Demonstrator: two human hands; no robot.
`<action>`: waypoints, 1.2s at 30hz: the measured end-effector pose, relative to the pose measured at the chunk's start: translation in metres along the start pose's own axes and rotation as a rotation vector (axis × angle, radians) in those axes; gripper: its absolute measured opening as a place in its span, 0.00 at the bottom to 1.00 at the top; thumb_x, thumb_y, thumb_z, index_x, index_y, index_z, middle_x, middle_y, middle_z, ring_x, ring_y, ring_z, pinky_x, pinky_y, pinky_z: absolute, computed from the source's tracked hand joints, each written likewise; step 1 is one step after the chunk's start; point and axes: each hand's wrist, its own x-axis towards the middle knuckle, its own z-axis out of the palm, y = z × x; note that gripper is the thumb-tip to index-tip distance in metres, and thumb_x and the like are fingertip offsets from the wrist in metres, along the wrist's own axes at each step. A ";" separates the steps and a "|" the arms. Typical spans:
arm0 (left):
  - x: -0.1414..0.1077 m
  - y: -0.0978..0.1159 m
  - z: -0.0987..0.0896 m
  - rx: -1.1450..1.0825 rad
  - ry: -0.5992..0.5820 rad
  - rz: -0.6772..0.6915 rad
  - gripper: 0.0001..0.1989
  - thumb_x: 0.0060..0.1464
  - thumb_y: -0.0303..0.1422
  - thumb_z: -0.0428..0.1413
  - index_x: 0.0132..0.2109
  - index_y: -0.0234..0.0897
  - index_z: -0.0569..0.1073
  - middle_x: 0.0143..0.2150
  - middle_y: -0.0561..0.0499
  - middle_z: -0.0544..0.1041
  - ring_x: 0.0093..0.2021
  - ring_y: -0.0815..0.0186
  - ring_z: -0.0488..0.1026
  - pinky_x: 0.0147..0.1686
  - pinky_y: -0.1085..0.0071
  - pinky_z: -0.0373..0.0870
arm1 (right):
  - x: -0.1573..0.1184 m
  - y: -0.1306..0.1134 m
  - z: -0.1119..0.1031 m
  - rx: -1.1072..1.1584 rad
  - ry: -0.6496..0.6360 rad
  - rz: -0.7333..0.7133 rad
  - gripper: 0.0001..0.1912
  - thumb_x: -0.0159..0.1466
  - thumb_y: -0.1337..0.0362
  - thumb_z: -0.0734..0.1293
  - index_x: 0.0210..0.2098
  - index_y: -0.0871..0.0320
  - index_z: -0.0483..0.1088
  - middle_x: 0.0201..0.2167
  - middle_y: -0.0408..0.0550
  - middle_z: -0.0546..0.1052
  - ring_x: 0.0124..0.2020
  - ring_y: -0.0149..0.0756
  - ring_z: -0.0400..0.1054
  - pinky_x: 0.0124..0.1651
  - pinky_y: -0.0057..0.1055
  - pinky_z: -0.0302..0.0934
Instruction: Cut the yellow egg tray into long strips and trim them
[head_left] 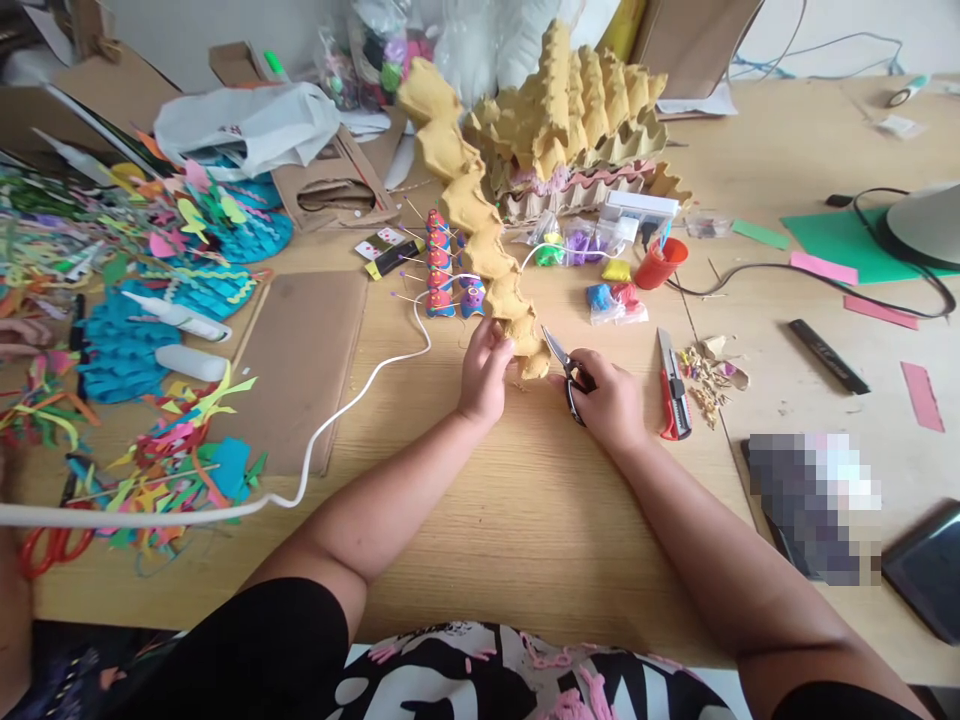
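A long yellow strip of egg carton (480,235) slants up and away over the table, its near end gripped by my left hand (486,372). My right hand (609,400) is closed around the black handles of a pair of scissors (556,348). The blades point up and left, close beside the strip's near end; I cannot tell whether they touch it. Just behind the strip stand small painted egg-carton figures (440,265) with pins stuck in them. A red box cutter (673,390) lies to the right of my right hand, next to a heap of shavings (716,375).
Yellow egg trays (570,120) are stacked at the back. A white cable (360,385) crosses the table on the left, near a cardboard sheet (300,370) and colourful paper scraps (165,470). A red cup (660,264) stands at right. Another person's hand (22,338) shows at far left.
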 end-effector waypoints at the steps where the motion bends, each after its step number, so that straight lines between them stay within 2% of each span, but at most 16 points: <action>1: 0.000 -0.001 -0.001 -0.004 0.015 0.018 0.16 0.56 0.45 0.63 0.46 0.43 0.73 0.45 0.52 0.76 0.44 0.67 0.75 0.43 0.73 0.73 | 0.000 -0.001 0.000 0.025 -0.012 0.023 0.16 0.67 0.47 0.68 0.45 0.52 0.75 0.26 0.43 0.77 0.26 0.37 0.70 0.31 0.31 0.57; 4: 0.000 -0.004 -0.001 -0.014 0.042 0.065 0.14 0.55 0.42 0.65 0.44 0.43 0.72 0.42 0.54 0.75 0.45 0.68 0.76 0.48 0.72 0.73 | -0.001 -0.006 -0.001 0.088 -0.052 0.055 0.17 0.66 0.47 0.69 0.44 0.52 0.73 0.25 0.42 0.75 0.26 0.37 0.70 0.31 0.31 0.57; 8: -0.001 -0.005 0.001 0.023 0.023 0.061 0.19 0.54 0.42 0.66 0.50 0.45 0.72 0.51 0.50 0.78 0.56 0.63 0.77 0.55 0.68 0.73 | -0.001 -0.010 0.000 0.103 -0.084 0.099 0.17 0.65 0.47 0.69 0.45 0.52 0.72 0.24 0.41 0.74 0.26 0.37 0.68 0.30 0.31 0.57; 11: -0.001 -0.007 0.002 0.027 -0.013 0.065 0.21 0.55 0.42 0.65 0.53 0.44 0.72 0.56 0.48 0.79 0.60 0.61 0.76 0.58 0.67 0.72 | 0.000 -0.008 0.003 0.108 -0.074 0.136 0.18 0.65 0.48 0.69 0.47 0.52 0.71 0.25 0.41 0.74 0.27 0.38 0.69 0.31 0.31 0.57; 16: 0.000 -0.012 0.000 0.018 -0.027 0.073 0.24 0.54 0.42 0.67 0.57 0.45 0.73 0.57 0.47 0.79 0.59 0.61 0.76 0.59 0.65 0.73 | 0.002 -0.001 0.006 0.190 -0.068 0.131 0.20 0.65 0.51 0.68 0.52 0.54 0.69 0.26 0.40 0.72 0.28 0.36 0.68 0.33 0.31 0.58; 21: 0.001 -0.010 0.001 0.013 -0.045 0.145 0.27 0.54 0.40 0.69 0.60 0.47 0.72 0.60 0.49 0.77 0.62 0.62 0.75 0.63 0.65 0.71 | -0.002 -0.006 0.003 0.265 -0.125 0.157 0.20 0.66 0.52 0.68 0.53 0.54 0.69 0.27 0.40 0.74 0.27 0.34 0.67 0.32 0.30 0.57; 26: -0.001 -0.008 0.003 0.002 -0.052 0.159 0.28 0.52 0.41 0.71 0.58 0.50 0.72 0.60 0.52 0.76 0.65 0.59 0.73 0.65 0.62 0.71 | -0.005 -0.016 -0.003 0.215 -0.150 0.172 0.19 0.65 0.50 0.68 0.51 0.53 0.71 0.26 0.41 0.75 0.26 0.35 0.67 0.32 0.30 0.57; 31: -0.002 -0.012 0.003 0.020 -0.089 0.163 0.29 0.52 0.42 0.71 0.58 0.50 0.70 0.57 0.51 0.77 0.61 0.61 0.76 0.64 0.62 0.71 | -0.005 -0.019 -0.004 0.179 -0.151 0.184 0.21 0.66 0.49 0.68 0.53 0.53 0.68 0.25 0.39 0.73 0.26 0.35 0.67 0.32 0.30 0.54; 36: -0.001 -0.018 -0.002 0.061 -0.142 0.114 0.32 0.54 0.45 0.69 0.61 0.47 0.67 0.64 0.47 0.74 0.66 0.57 0.72 0.65 0.63 0.70 | -0.007 -0.019 -0.004 0.192 -0.183 0.181 0.20 0.66 0.50 0.68 0.52 0.53 0.67 0.25 0.38 0.73 0.26 0.34 0.67 0.32 0.30 0.54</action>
